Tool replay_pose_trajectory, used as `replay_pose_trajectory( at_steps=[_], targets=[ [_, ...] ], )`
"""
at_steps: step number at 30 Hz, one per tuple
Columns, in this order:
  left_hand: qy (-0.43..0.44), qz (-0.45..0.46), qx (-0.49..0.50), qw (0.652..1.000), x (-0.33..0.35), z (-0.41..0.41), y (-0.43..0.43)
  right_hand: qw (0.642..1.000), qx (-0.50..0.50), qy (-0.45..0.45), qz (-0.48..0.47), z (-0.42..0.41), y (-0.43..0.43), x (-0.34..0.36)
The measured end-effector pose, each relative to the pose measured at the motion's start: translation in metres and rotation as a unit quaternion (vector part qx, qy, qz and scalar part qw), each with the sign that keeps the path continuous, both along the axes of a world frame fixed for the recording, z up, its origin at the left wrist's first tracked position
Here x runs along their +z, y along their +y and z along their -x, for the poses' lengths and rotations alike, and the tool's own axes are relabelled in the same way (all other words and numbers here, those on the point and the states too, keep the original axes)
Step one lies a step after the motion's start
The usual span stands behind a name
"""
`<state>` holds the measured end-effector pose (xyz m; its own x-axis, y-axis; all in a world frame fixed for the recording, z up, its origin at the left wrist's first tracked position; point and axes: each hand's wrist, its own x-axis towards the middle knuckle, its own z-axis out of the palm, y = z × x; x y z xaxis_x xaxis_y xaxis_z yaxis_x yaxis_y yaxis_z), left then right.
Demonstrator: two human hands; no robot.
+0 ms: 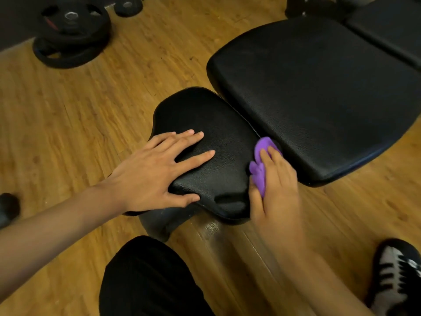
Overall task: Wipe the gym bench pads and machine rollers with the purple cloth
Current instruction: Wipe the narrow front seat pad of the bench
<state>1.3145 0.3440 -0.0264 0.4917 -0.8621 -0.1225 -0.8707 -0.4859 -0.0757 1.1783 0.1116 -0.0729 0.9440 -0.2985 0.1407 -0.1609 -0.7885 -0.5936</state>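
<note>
Left hand (pixel 150 176) spread flat on the near pad (pixel 218 133); right hand (pixel 278 188), fingers curled round the purple cloth (pixel 259 169), could jam it in the gap

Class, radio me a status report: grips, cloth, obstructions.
Left grip open, flat on small black leather seat pad. Right grip holding crumpled purple cloth at pad's right edge. Nothing blocking.

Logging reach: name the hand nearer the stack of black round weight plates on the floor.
Left. The left hand rests on the small black pad, towards the weight plates; the right hand grips the purple cloth at the pad's opposite edge.
</note>
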Motion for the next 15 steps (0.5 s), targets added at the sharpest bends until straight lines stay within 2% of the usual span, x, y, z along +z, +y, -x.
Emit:
replay_pose_trajectory(
  at_steps=[3, 6, 10, 15],
  targets=[
    [-0.004, 0.001, 0.001, 1.0, 0.002, -0.002, 0.0, 0.999, -0.014, -0.021, 0.031, -0.012, 0.004, -0.001],
    [-0.003, 0.001, 0.003, 1.0, 0.001, -0.002, 0.001, 0.996, -0.017, -0.001, 0.083, -0.037, 0.002, 0.005],
    [-0.003, -0.005, 0.005, 1.0, 0.0, -0.001, 0.002, 0.999, -0.035, -0.022, 0.001, 0.01, 0.008, -0.002],
    [-0.009, 0.01, 0.0, 1.0, 0.002, -0.002, -0.001, 0.997, -0.01, -0.068, -0.018, -0.024, -0.006, -0.005]
  ],
)
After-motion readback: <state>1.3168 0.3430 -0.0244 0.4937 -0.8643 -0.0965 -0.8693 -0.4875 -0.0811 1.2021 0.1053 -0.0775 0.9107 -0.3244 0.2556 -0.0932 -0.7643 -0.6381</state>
